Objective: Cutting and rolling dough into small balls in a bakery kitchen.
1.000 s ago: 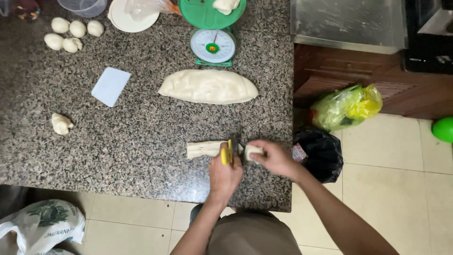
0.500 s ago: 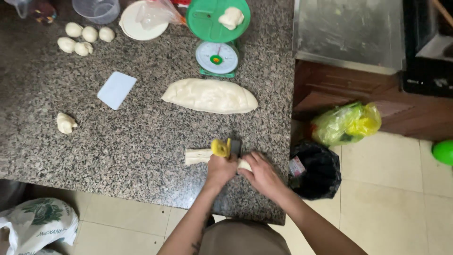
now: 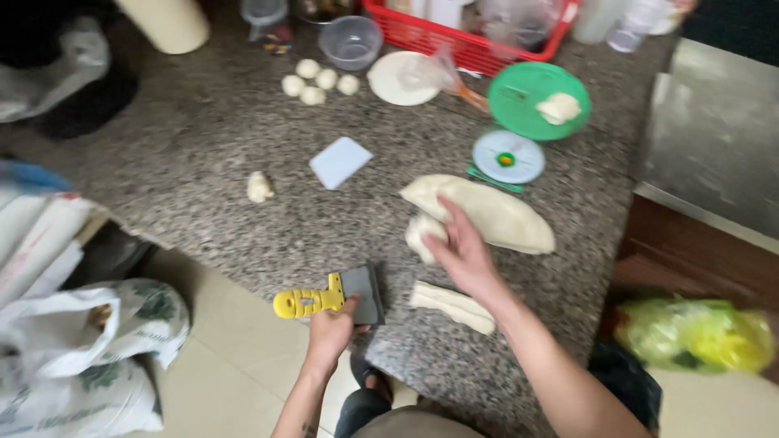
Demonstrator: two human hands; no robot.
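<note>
Speckled granite desk (image 3: 203,154): your left hand (image 3: 331,328) has its grip pinching a yellow-handled scraper (image 3: 333,297); your right hand (image 3: 462,247), fingers curled, lifts a cut dough piece (image 3: 422,233). Four balls (image 3: 318,81) lie far; a strip (image 3: 451,306) and large dough mass (image 3: 495,212) remain uncut.

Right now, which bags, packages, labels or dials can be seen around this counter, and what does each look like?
White sacks: floor at lower left, bulging, with green print.
Yellow-green plastic bag: floor at lower right, crumpled, shiny.
Scale dial: on the counter behind the big dough, round, pale face with green-and-orange centre, under a green pan.
Clear bag: on a white plate, crinkled.
</note>
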